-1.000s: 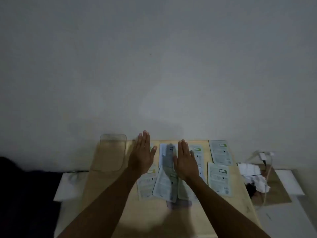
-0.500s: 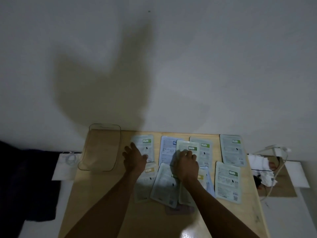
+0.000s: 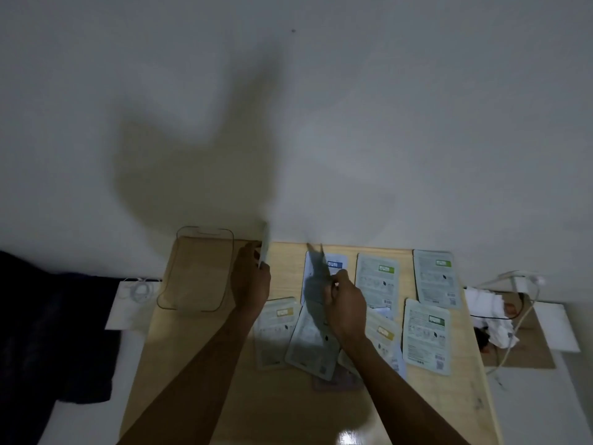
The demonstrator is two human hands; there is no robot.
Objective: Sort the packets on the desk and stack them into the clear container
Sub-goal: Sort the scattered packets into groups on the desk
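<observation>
Several flat pale packets with green, yellow or blue labels lie spread over the right half of the wooden desk [image 3: 288, 409]. My left hand [image 3: 251, 284] holds one packet [image 3: 264, 242] lifted on edge, just right of the clear container [image 3: 195, 271], which stands at the desk's back left with nothing visible inside. My right hand [image 3: 346, 303] grips another packet [image 3: 316, 274], raised and tilted above a blue-labelled packet [image 3: 337, 263]. Green-labelled packets [image 3: 436, 277] lie at the back right, and a yellow-labelled one [image 3: 277, 329] lies below my left hand.
The desk stands against a white wall. A crumpled white cloth [image 3: 487, 316], cables and a charger [image 3: 519, 281] sit on a low surface to the right. Dark fabric [image 3: 48, 332] and a white coiled cable [image 3: 138, 290] are at the left.
Both hands have closed on packets and lifted them off the desk; the left packet has moved toward the container and now stands on edge. The camera has tilted down slightly.
</observation>
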